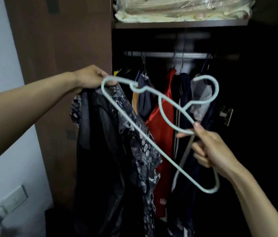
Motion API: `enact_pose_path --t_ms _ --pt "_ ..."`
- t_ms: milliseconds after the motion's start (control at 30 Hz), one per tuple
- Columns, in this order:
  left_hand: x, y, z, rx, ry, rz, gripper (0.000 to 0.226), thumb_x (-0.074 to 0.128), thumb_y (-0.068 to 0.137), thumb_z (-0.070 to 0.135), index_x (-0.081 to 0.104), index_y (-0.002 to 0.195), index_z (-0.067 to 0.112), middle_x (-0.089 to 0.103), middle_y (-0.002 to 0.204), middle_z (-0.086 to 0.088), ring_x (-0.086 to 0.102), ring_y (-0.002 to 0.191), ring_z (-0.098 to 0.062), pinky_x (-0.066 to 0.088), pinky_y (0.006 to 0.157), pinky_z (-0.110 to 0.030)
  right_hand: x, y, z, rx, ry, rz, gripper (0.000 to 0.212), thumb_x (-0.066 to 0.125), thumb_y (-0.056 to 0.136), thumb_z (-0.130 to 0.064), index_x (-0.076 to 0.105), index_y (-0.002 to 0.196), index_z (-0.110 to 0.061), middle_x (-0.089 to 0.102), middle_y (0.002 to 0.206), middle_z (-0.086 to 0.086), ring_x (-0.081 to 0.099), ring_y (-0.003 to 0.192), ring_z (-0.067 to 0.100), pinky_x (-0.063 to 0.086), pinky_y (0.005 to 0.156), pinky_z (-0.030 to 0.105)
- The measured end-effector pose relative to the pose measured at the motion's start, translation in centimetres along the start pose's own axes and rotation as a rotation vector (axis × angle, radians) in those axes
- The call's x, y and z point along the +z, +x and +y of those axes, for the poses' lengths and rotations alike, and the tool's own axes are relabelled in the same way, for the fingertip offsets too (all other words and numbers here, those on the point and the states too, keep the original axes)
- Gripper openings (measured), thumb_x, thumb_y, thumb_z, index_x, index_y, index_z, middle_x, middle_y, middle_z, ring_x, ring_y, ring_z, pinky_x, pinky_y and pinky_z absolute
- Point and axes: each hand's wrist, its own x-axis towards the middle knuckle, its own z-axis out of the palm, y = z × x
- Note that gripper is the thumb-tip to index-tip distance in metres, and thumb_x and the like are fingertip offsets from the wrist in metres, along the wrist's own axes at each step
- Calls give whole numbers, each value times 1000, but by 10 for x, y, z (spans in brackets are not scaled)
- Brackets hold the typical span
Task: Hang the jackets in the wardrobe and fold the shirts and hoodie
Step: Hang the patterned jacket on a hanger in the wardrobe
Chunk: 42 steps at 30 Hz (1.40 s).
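The left hand (90, 77) is gripping the collar of a black-and-grey patterned jacket (117, 142) together with one end of a pale plastic hanger (145, 134), fingers curled shut around both, so the jacket is hanging straight down from that fist in front of the open wardrobe (58, 48). The right hand (211, 149) is pinching the hanger near its neck, thumb and forefinger closed on the thin bar just below the hook (210, 88), the other fingers loosely bent. The hanger's long axis is running on a slant, from the left fist at upper left down to its free end at lower right, passing across the jacket's open front. The collar is sitting right at the hanger's upper end, so the left hand is the nearer one for feeding that shoulder into the garment. Behind, the rail (165, 54) is already carrying a red garment (162, 134) and several dark ones.
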Motion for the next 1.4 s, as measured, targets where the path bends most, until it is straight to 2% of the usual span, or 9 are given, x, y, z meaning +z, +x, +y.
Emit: enact_pose_path --t_ms 200,300,433,700,800,967,1233,1333,1400 --pt "-3 -23 21 -56 -98 -65 25 73 86 47 78 91 23 76 83 2 71 68 -8 54 68 -19 29 -16 1 -27 -251 -119 51 46 97 -52 80 88 -17 23 44 0 20 36 10 17 40 19" --pt "16 -32 46 -81 -226 -186 31 70 92 38 76 110 14 78 101 -7 73 90 -20 60 82 -33 72 -1 -5 -134 -482 -98 50 45 102 -54 80 86 -21 44 43 -8 40 41 2 35 48 30" --pt "25 -40 67 -180 -362 -242 19 58 102 23 72 98 12 75 91 -14 72 73 -25 60 82 -47 120 2 2 -111 -527 -3 52 42 104 -57 74 87 -20 49 39 -15 45 37 2 33 50 28" --pt "23 -53 69 -392 -552 -145 30 46 105 17 61 80 10 67 58 -5 63 41 -16 57 42 -31 159 0 32 -197 -255 81 48 43 106 -47 79 95 -18 45 38 -20 45 39 -2 25 49 15" --pt "19 -58 66 -213 -397 -68 21 51 102 10 65 86 10 67 68 -7 64 46 -14 54 43 -26 151 7 44 -202 -24 241 47 46 104 -50 80 89 -21 34 45 -8 32 42 7 25 48 29" --pt "15 -72 63 136 253 -142 21 61 99 32 73 94 16 75 86 -11 67 72 -26 55 72 -37 130 19 46 -201 184 253 52 47 101 -55 81 91 -18 28 47 4 27 41 11 22 43 25" --pt "15 -62 47 539 1081 -16 62 24 95 71 50 139 37 52 125 1 43 112 -20 37 99 -42 93 28 36 -184 184 112 50 48 103 -47 81 94 -10 29 39 -5 25 32 8 21 37 18" --pt "22 -54 40 501 966 -100 70 16 90 82 58 122 35 59 110 7 53 106 -16 44 95 -43 84 29 32 -164 157 49 50 48 103 -46 81 92 -11 29 40 -3 26 33 10 22 37 18" --pt "25 -48 34 432 728 -212 50 22 90 80 60 99 49 63 83 19 60 84 -1 47 75 -38 80 32 32 -146 152 11 50 49 103 -45 81 91 -8 27 42 0 25 34 12 21 37 18"
